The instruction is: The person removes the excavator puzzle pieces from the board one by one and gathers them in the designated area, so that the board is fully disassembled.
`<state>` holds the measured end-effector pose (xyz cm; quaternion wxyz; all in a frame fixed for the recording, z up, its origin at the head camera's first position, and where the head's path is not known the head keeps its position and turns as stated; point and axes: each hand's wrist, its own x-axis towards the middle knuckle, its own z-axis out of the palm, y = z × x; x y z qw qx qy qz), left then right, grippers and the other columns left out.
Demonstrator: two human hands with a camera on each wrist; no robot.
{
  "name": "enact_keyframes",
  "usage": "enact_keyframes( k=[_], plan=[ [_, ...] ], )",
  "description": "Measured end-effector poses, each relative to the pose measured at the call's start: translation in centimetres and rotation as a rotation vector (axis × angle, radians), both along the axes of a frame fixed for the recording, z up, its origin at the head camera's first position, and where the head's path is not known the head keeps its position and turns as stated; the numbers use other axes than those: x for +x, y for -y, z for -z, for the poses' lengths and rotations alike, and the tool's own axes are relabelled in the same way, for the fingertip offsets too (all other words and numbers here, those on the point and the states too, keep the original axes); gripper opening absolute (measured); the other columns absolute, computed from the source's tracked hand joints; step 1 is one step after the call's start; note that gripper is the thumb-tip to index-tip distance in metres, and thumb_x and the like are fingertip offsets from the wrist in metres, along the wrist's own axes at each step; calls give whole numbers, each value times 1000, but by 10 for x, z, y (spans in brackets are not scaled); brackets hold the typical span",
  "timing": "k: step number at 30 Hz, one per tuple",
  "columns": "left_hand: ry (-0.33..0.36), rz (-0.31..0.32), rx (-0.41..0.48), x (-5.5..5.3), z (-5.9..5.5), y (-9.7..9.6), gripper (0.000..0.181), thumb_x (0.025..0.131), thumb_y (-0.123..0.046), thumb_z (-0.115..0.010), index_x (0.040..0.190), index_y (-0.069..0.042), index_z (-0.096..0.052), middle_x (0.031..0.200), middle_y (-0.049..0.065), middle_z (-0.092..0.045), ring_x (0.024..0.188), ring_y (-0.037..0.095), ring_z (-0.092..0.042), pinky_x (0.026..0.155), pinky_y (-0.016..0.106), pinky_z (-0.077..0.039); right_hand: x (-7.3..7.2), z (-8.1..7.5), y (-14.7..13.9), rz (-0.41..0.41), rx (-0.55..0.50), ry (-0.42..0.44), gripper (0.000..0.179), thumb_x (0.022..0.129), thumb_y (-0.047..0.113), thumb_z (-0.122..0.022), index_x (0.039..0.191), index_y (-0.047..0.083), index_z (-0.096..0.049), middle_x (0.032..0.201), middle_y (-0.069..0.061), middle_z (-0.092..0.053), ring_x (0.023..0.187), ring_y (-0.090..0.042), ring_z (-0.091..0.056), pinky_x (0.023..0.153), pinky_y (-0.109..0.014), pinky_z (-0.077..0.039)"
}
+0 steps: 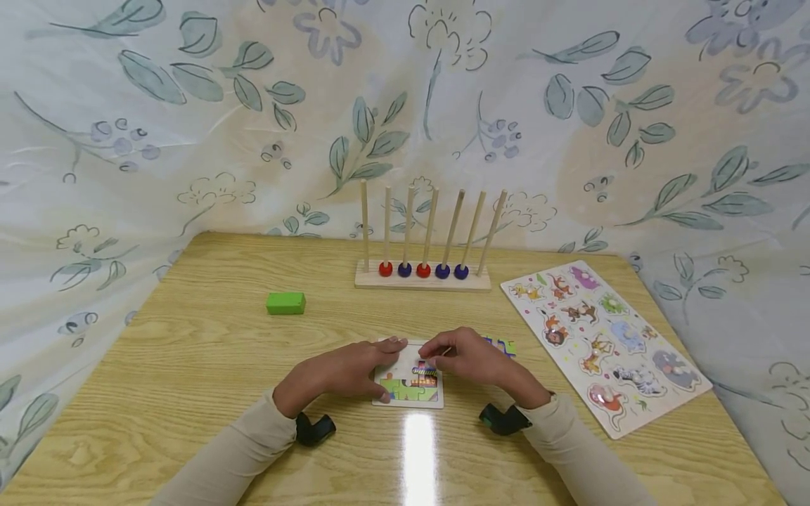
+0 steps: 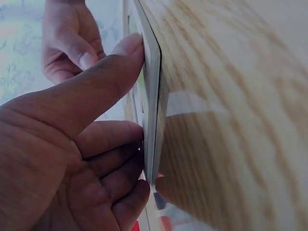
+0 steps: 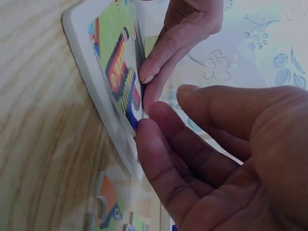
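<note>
A small jigsaw tray point(image 1: 432, 404) with a white rim lies in front of me, its lower part filled with green and red picture pieces point(image 1: 408, 390). My left hand point(image 1: 344, 369) rests across its left side, thumb on the near corner and fingers at the far edge. In the left wrist view the left thumb point(image 2: 126, 48) presses on the tray's face. My right hand point(image 1: 471, 358) is over the tray's right side. The right wrist view has its fingertips point(image 3: 148, 132) touching a blue-and-yellow striped piece point(image 3: 129, 98), with the thumb held apart.
Loose jigsaw pieces point(image 1: 504, 346) lie just beyond the right hand. A green block point(image 1: 286, 303) sits at left. Behind stands a wooden peg rack point(image 1: 422, 281) with red and blue beads. An animal knob puzzle board point(image 1: 598, 337) lies at right, before a floral cloth point(image 1: 405, 105).
</note>
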<state>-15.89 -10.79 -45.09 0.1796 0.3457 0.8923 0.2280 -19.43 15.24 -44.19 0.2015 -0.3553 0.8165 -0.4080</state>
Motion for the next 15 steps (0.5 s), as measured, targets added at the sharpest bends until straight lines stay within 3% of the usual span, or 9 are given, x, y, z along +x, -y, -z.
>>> enact_keyframes(
  k=[9, 15],
  plan=[
    [5, -1, 2, 0, 0, 0, 81, 84, -30, -78, 150, -6, -37, 159, 3, -24, 143, 23, -25, 112, 42, -28, 0, -2, 4, 2, 38, -17, 21, 94, 2, -62, 112, 4, -71, 106, -1, -70, 93, -16, -64, 76, -29, -52],
    [-7, 0, -2, -1, 0, 0, 80, 84, -30, -78, 149, -5, -39, 159, 3, -25, 143, 22, -24, 112, 42, -28, 0, 1, 6, -8, 11, -41, 19, 93, 1, -62, 109, 6, -72, 104, 0, -70, 91, -15, -62, 77, -30, -52]
  ],
)
